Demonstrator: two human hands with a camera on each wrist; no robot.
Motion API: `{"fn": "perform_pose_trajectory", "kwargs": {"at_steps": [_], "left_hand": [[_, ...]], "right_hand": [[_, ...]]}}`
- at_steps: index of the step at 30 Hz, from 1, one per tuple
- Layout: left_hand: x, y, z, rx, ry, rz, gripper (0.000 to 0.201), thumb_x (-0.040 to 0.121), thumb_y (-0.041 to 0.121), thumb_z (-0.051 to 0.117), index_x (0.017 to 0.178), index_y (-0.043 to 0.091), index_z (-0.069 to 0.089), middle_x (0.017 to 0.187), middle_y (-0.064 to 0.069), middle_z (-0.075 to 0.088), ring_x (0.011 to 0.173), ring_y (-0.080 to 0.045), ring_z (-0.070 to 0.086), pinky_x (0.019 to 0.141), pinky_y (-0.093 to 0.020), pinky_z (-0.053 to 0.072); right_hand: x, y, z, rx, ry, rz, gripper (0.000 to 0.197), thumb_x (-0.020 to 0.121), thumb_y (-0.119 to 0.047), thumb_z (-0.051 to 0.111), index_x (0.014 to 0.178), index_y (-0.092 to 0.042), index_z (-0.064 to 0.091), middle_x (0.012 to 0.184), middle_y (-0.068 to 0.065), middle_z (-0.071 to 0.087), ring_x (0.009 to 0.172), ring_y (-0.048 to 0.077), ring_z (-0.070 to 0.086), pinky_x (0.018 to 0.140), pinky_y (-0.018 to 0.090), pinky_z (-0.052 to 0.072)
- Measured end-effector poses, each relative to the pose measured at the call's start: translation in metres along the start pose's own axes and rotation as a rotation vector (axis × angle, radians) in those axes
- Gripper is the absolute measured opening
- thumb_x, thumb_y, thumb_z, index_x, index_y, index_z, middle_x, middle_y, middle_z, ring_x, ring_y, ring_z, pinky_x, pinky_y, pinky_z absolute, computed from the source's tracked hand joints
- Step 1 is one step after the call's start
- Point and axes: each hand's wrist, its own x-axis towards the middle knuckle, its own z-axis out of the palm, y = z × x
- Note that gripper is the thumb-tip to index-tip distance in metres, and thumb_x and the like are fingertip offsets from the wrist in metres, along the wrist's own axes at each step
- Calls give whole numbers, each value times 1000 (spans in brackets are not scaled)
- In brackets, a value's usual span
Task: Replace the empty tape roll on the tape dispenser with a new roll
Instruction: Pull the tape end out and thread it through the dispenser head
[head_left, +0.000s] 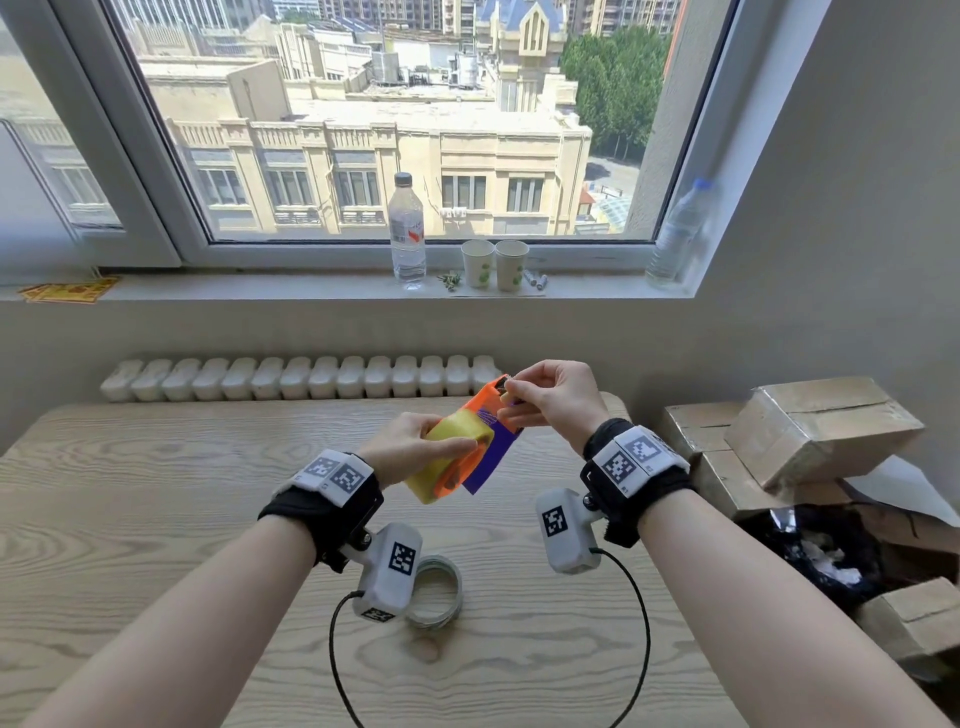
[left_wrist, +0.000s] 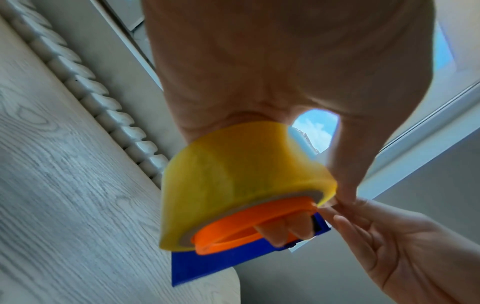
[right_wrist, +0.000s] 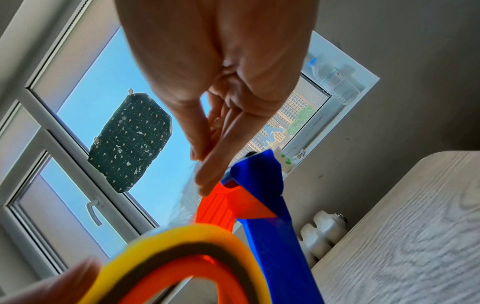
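Note:
An orange and blue tape dispenser (head_left: 485, 397) is held tilted above the table, with a full yellow tape roll (head_left: 431, 475) on its orange hub (left_wrist: 233, 230). My left hand (head_left: 457, 447) grips them, thumb on the outside of the roll and fingertips (left_wrist: 285, 230) inside the hub. My right hand (head_left: 506, 387) pinches the loose clear tape end (right_wrist: 184, 201) at the dispenser's upper end, next to its blue plate (right_wrist: 272, 236). An empty tape roll (head_left: 441, 592), a thin grey ring, lies on the table below, partly hidden by the left wrist camera.
The wooden table (head_left: 156, 519) stands against a white radiator (head_left: 296, 376). Cardboard boxes (head_left: 810, 431) and a black bag (head_left: 815, 551) crowd the right side. On the windowsill stand a water bottle (head_left: 408, 234) and two paper cups (head_left: 493, 262).

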Motion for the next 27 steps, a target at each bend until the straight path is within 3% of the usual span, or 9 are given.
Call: {"fn": "perform_pose_trajectory", "kwargs": {"at_steps": [2,6,8,12,15,17,20,24,27], "left_hand": [[-1,-4,0,91,67,-13,38,81,47,61,99,15,69,88,-5,72,74,-16,67,64,-23,52],[-2,-9,1,68,106,-31,42,76,51,63,93,14,72,78,-6,73,63,-17,66,50,-19,50],[-2,-8,1,35,90,-17,44,69,55,67,91,17,72,75,-1,72,62,-14,67,51,-19,51],[-1,-8,-5,-26,45,-13,55,54,55,73,96,19,69,89,-4,72,78,-18,68,67,-24,49],[-3,-7,-6,-29,14,-8,43,73,44,70,105,16,65,96,-9,72,83,-21,68,66,-23,53],[-5,-6,-6,-43,12,10,34,82,38,64,106,14,65,97,-12,72,77,-18,68,60,-18,53],[-5,-4,-5,-47,28,42,33,84,33,62,102,6,66,88,-17,70,56,-6,65,51,-14,51],[-5,-2,-6,-95,50,32,21,82,35,63,85,15,69,80,-14,69,56,-14,63,49,-18,50],[-5,0,-5,-127,60,29,15,82,32,64,79,18,70,72,-8,68,49,-10,61,47,-17,49]], "right_hand": [[1,-4,-5,-30,-5,-8,16,83,0,64,93,12,61,71,17,67,49,14,68,53,25,59],[5,-8,-14,-131,-28,-9,17,82,-3,66,91,11,63,74,18,69,60,21,69,60,29,60],[7,-7,-17,-170,-14,-4,12,84,-6,65,88,5,65,76,15,71,65,21,69,60,29,60],[7,-5,-20,-215,30,-8,10,85,-9,64,88,1,66,76,10,71,64,16,68,52,24,56],[9,-5,-20,-239,42,-8,14,83,-11,67,88,2,67,76,10,71,66,15,67,51,25,56],[10,-5,-21,-255,52,-12,16,79,-12,71,87,2,68,77,11,72,66,15,67,51,25,56],[11,-4,-23,-262,71,-11,16,78,-11,71,85,3,68,77,13,72,66,15,67,53,27,57],[12,-3,-21,-278,79,-28,13,82,-11,67,85,1,68,77,12,71,65,15,66,51,26,56],[12,-3,-21,-317,86,-60,11,83,-12,67,85,-1,68,79,12,73,65,14,65,48,23,52]]}}
